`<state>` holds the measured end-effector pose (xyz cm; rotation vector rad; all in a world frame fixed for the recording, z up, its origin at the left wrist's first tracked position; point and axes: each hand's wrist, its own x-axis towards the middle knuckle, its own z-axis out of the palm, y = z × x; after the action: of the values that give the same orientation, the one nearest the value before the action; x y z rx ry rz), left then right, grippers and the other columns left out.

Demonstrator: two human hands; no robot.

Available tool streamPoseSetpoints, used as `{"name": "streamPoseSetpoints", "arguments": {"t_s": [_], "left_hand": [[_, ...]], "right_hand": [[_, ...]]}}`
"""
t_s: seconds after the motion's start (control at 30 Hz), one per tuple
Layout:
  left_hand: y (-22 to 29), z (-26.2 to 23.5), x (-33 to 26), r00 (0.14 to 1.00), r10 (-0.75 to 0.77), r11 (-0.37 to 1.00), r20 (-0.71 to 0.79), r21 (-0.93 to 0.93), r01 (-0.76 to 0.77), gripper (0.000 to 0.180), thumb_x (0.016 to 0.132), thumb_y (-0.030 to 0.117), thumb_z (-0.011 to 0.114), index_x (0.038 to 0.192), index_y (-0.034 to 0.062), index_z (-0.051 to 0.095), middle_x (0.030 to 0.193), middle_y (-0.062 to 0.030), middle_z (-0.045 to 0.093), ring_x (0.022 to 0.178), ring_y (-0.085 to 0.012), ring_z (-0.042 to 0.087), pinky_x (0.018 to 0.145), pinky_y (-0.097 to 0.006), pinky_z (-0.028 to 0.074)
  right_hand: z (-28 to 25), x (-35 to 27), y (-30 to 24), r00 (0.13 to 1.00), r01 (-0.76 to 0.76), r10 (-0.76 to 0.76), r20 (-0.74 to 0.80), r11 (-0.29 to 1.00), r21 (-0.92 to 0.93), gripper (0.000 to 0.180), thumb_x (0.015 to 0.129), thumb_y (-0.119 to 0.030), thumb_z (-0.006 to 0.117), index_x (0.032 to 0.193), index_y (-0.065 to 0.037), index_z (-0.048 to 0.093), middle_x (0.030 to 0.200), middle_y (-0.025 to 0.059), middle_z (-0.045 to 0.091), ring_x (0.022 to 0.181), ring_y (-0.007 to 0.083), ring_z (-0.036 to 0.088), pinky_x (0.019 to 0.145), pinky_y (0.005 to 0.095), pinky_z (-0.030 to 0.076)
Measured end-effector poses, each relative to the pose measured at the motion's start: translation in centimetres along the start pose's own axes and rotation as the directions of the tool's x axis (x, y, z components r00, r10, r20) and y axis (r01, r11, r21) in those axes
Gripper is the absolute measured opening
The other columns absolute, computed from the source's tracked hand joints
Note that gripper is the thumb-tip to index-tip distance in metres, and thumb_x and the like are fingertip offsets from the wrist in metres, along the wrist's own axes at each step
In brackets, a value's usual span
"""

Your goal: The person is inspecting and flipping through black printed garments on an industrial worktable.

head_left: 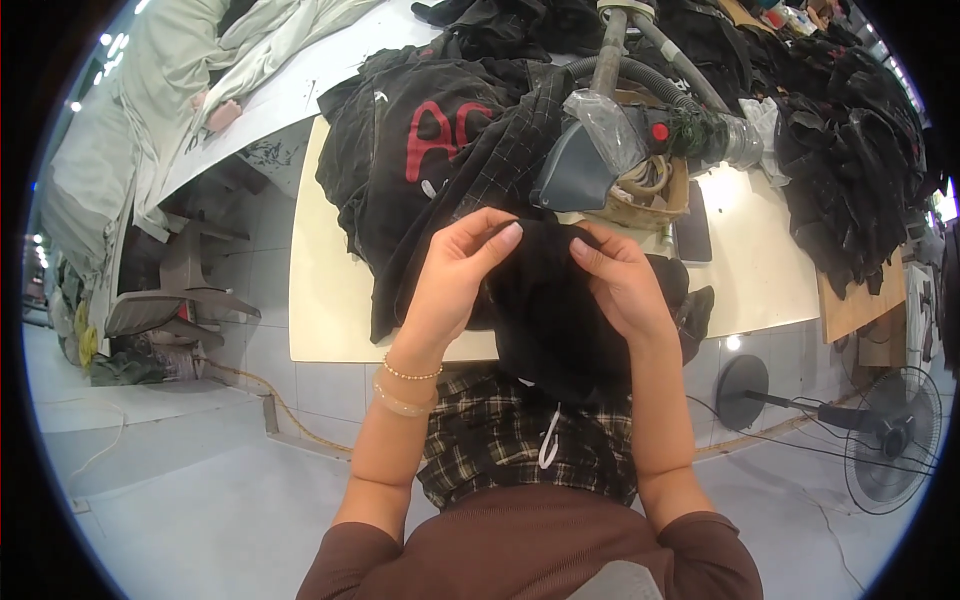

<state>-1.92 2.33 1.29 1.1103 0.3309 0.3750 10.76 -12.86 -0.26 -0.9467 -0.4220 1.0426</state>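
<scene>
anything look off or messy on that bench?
Black garments lie in an untidy heap, draping over the cream table's front edge and crowding the iron. Both hands pinch a black cloth. No visible damage.

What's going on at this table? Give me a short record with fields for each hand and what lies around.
left hand: pinches the top edge of a black garment
right hand: grips the same edge, close beside the left
table: cream top, garment hangs over its near edge
behind hands: pile of dark clothes, one with red lettering
machine: grey, with hoses, at table's far side
floor: standing fan at right
</scene>
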Motion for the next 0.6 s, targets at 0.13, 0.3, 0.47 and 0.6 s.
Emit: {"name": "streamPoseSetpoints", "arguments": {"t_s": [0.13, 0.3, 0.47, 0.6], "left_hand": [[-0.3, 0.2, 0.5, 1.0, -0.02, 0.979, -0.004, -0.204, 0.019, 0.013, 0.094, 0.009, 0.059, 0.103, 0.0003, 0.064, 0.093, -0.0004, 0.067, 0.084, -0.0057, 0.061, 0.077, -0.019, 0.048], [-0.5, 0.7, 0.6, 0.998, -0.017, 0.988, -0.054, -0.152, 0.009, 0.012, 0.095, 0.01, 0.059, 0.102, 0.0015, 0.063, 0.095, -0.0003, 0.065, 0.085, -0.0055, 0.06, 0.078, -0.019, 0.048], [-1.0, 0.3, 0.7, 0.975, 0.202, 0.969, -0.092, 0.163, -0.185, 0.013, 0.089, 0.006, 0.065, 0.101, 0.001, 0.063, 0.094, 0.0014, 0.061, 0.083, -0.0038, 0.055, 0.075, -0.017, 0.043], [-1.0, 0.2, 0.5, 0.921, 0.389, 0.749, -0.006, 0.584, -0.313, 0.02, 0.076, -0.001, 0.075, 0.093, -0.0035, 0.064, 0.089, 0.001, 0.057, 0.079, -0.0052, 0.051, 0.072, -0.018, 0.04]], "right_hand": [[1.5, 0.0, -0.6, 0.999, 0.028, -0.022, -0.04, 0.987, 0.158, 0.028, 0.094, -0.01, 0.057, 0.117, 0.005, 0.058, 0.11, 0.0085, 0.066, 0.1, 0.0129, 0.061, 0.092, 0.0264, 0.045], [0.9, 0.1, 0.3, 0.996, -0.054, 0.077, -0.047, 0.928, 0.369, 0.024, 0.096, -0.01, 0.053, 0.114, 0.004, 0.059, 0.11, 0.0095, 0.065, 0.101, 0.0162, 0.062, 0.094, 0.0309, 0.046], [1.6, -0.3, 0.5, 0.979, -0.071, 0.153, -0.133, 0.874, 0.48, 0.02, 0.097, -0.011, 0.052, 0.11, 0.001, 0.06, 0.109, 0.0078, 0.065, 0.1, 0.0173, 0.062, 0.094, 0.0332, 0.048], [1.2, -0.5, 1.0, 0.988, -0.073, 0.134, -0.073, 0.837, 0.542, 0.02, 0.097, -0.012, 0.051, 0.111, 0.0, 0.059, 0.11, 0.0067, 0.065, 0.1, 0.0169, 0.062, 0.092, 0.033, 0.049]]}}
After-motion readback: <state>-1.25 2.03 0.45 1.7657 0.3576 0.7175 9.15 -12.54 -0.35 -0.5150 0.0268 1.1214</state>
